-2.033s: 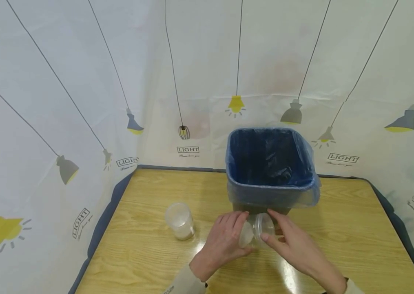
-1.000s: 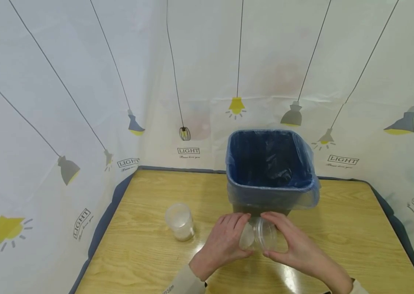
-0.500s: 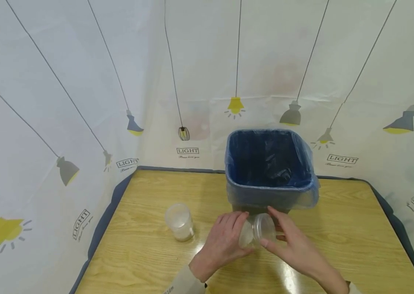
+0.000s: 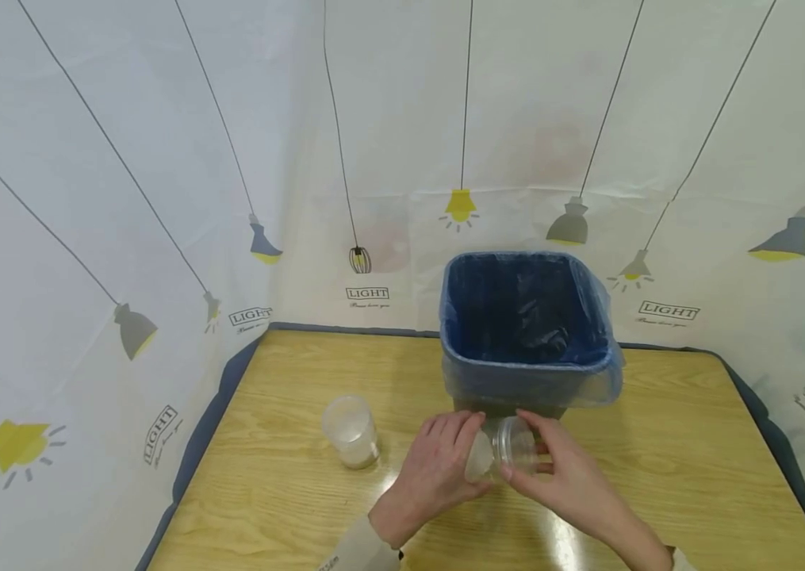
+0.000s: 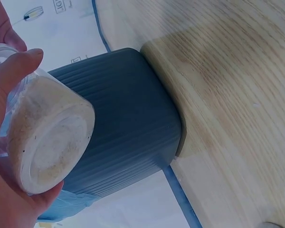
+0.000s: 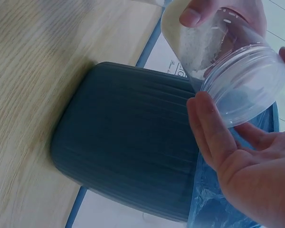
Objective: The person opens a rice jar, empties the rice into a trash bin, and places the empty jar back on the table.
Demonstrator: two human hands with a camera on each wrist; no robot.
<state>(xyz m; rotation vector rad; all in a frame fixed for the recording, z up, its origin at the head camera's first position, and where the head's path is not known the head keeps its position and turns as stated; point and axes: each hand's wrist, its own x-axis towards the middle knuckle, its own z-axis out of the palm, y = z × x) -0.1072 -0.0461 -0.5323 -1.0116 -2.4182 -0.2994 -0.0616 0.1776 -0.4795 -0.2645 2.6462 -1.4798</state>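
Observation:
My left hand (image 4: 432,460) grips the body of a clear plastic jar (image 4: 479,457), held tipped on its side in front of the bin. Pale beige, grainy stuff lies inside it, seen through the jar's base (image 5: 59,142) in the left wrist view. At the other end, my right hand (image 4: 576,480) holds the clear screw lid (image 6: 249,88) by its edge, thumb and fingers around the rim. The lid sits over the jar's mouth and faces right. A clear plastic cup (image 4: 349,424) with a little something at its bottom stands on the table to the left.
A dark ribbed bin (image 6: 128,137) with a blue liner bag (image 4: 530,381) stands on the wooden table (image 4: 288,507), just beyond the hands. White sheeting (image 4: 388,143) printed with lamps encloses the table at the back and sides.
My right hand's fingers have spread wide at the lid and then closed in on its rim again. The left hand keeps the jar in nearly the same place.

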